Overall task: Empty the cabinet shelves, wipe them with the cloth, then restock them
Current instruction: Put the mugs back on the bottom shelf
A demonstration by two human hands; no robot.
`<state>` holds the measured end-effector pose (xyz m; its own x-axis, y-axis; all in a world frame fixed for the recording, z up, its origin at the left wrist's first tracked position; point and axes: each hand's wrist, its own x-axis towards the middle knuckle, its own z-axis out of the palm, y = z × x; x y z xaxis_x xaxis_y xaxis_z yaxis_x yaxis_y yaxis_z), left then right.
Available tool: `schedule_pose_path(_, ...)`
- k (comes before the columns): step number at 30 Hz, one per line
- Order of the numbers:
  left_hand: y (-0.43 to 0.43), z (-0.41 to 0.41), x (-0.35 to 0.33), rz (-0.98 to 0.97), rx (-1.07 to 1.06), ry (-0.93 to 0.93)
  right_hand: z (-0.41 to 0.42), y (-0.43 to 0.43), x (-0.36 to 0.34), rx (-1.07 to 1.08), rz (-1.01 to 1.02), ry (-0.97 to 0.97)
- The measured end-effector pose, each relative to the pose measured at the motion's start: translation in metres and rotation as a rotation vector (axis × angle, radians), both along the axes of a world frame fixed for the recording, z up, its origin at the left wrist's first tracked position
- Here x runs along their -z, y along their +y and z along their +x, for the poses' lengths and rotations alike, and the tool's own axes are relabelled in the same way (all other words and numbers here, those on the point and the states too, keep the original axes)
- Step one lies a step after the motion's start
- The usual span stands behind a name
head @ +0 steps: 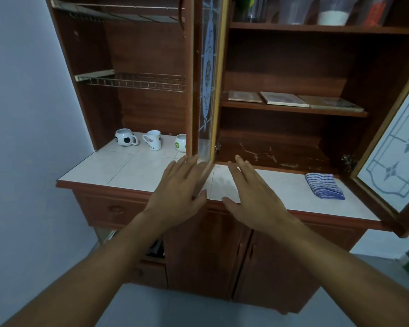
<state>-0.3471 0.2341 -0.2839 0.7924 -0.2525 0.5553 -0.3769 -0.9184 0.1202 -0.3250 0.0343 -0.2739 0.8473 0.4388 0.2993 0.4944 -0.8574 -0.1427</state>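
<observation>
A wooden cabinet stands open in front of me. Its bottom shelf is bare and scratched. The middle shelf carries three flat tiles. The top shelf holds plastic containers. A folded blue-and-white striped cloth lies on the white counter at the right. My left hand and my right hand hover over the counter's front edge, fingers spread, holding nothing.
Three mugs stand at the back left of the counter under a wire rack. A glass door hangs open edge-on in the middle, another swings out at the right. Drawers and lower doors sit below.
</observation>
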Motion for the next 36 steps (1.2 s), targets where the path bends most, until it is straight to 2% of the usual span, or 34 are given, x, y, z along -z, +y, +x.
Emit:
schedule_pose_path(10,0.093,-0.022,0.006,0.017,-0.081,0.031,-0.028,0.088,-0.003,-0.054,0.008,-0.033)
schedule_pose_path(20,0.202,-0.042,0.008,0.021,-0.084,0.048,-0.052,0.197,-0.001,0.012,0.022,0.005)
schedule_pose_path(27,0.236,-0.041,0.008,0.000,-0.113,0.029,-0.044,0.235,-0.002,-0.037,0.017,0.013)
schedule_pose_path(36,0.276,-0.020,0.022,-0.003,-0.141,0.028,-0.016,0.270,0.008,-0.029,-0.102,0.008)
